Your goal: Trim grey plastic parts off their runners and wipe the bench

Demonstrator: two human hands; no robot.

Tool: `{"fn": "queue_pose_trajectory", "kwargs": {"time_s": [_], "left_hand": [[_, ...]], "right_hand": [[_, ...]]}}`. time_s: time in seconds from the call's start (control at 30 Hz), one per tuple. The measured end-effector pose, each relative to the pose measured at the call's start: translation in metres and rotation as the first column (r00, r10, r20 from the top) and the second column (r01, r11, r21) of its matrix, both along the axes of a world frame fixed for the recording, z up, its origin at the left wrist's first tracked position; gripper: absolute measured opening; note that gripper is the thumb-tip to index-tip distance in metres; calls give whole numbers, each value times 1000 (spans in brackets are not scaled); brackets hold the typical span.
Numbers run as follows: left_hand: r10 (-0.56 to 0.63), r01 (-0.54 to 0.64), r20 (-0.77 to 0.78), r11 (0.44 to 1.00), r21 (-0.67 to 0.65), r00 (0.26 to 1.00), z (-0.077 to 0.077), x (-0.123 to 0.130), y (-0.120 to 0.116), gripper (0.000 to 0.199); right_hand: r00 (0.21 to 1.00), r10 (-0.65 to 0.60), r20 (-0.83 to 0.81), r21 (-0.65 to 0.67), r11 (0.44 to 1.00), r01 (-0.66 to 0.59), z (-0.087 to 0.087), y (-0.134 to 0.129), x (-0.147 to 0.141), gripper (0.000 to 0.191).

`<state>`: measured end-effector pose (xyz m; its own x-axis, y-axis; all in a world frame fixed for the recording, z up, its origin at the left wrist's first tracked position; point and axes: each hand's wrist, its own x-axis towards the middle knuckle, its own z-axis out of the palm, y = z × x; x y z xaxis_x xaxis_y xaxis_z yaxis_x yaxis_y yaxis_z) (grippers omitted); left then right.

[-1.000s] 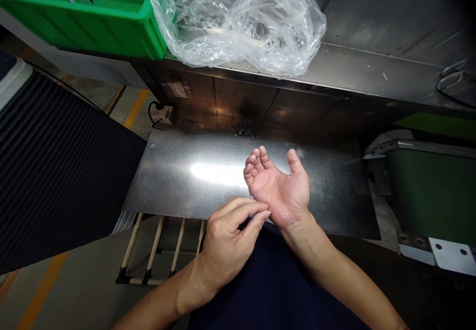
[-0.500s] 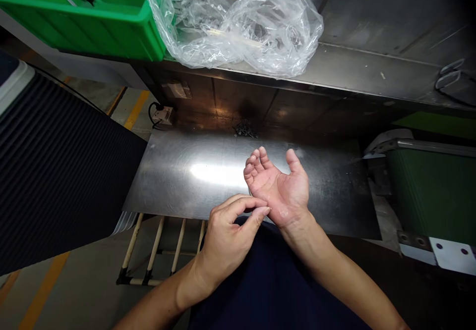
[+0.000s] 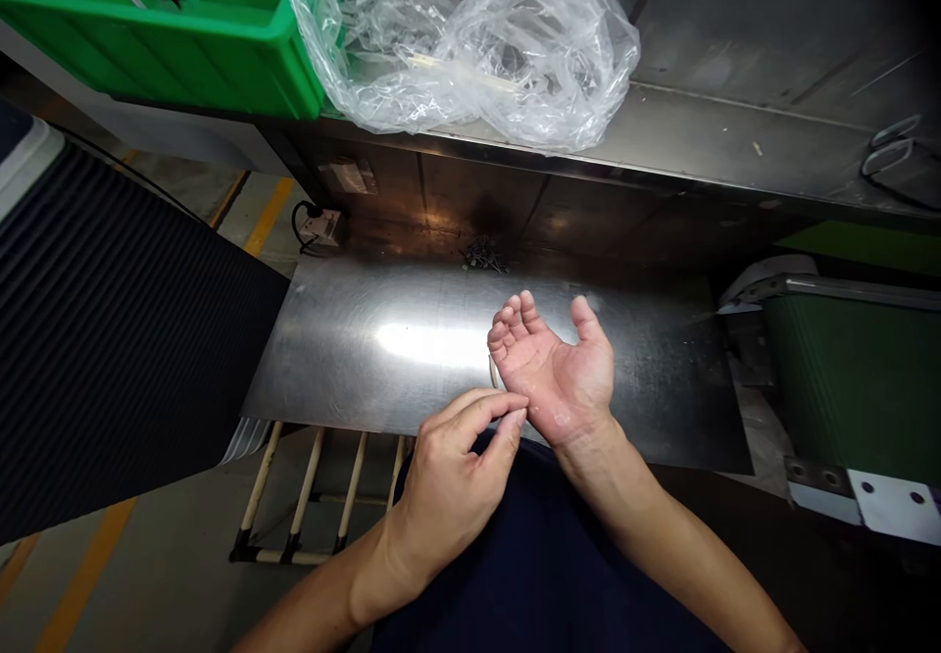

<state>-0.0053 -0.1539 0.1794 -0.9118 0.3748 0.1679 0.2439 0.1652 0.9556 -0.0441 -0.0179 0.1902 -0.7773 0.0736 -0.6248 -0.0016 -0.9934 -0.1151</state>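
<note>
1. The left hand point(image 3: 448, 486) is narrowed to a pinch, its thumb and fingertips against the heel of the right palm; whether it holds anything is too small to tell.
2. The right hand point(image 3: 555, 374) is open wide, palm up, over a steel sheet point(image 3: 330, 359).
3. A small heap of metal bits point(image 3: 483, 255) lies just past the sheet's far edge.
4. Higher up, a clear plastic bag point(image 3: 529, 55) rests on a steel ledge point(image 3: 735, 133), touching a green plastic crate point(image 3: 147, 35).
5. A black ribbed mat point(image 3: 124, 339) lies left of the sheet.
</note>
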Motion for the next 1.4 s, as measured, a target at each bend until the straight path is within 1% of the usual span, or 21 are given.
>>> {"fn": "queue_pose_trajectory", "kwargs": {"time_s": [0.13,0.23,0.33,0.43,0.57,0.73,0.8,0.9,1.0,1.1,1.2,1.3,1.4], "left_hand": [[-5,-5,-130,997,-71,992,1,4,0,19],[-9,-13,-198,994,-110,980,3,6,2,19],[-13,-26,-231,986,-162,973,4,6,3,18],[-47,-23,-290,972,-233,956,4,5,3,18],[-89,-36,-357,944,-329,930,5,4,2,13],[-126,-45,-378,910,-413,917,6,6,3,12],[-119,-54,-380,908,-414,918,5,7,3,12],[-84,-61,-387,936,-347,918,4,7,4,11],[-78,-3,-332,972,-236,940,6,7,4,14],[-110,60,-280,982,-181,954,9,6,3,19],[-167,107,-265,968,-226,950,13,4,1,18],[-232,156,-243,943,-295,942,17,0,-2,15],[-286,205,-217,920,-333,933,20,-5,-2,15]], "right_hand": [[996,-76,-44,129,988,81,1,1,1,45],[994,-82,-74,180,979,94,3,1,2,45],[994,-79,-81,205,974,94,6,0,2,45],[994,-77,-76,230,969,92,6,-1,3,46],[995,-72,-64,249,965,86,4,-2,4,45],[997,-77,-22,238,968,80,0,-3,3,45],[997,-81,-12,229,970,82,-2,-2,3,44],[997,-82,-15,223,971,84,-3,-1,3,44],[997,-78,-10,229,970,78,-4,-1,3,43],[998,-67,20,268,962,59,-5,-1,2,41],[998,-46,46,342,939,27,-9,-2,1,39],[999,-35,40,421,907,15,-13,-3,2,36],[999,-5,41,473,881,-15,-15,-4,2,35]]}}
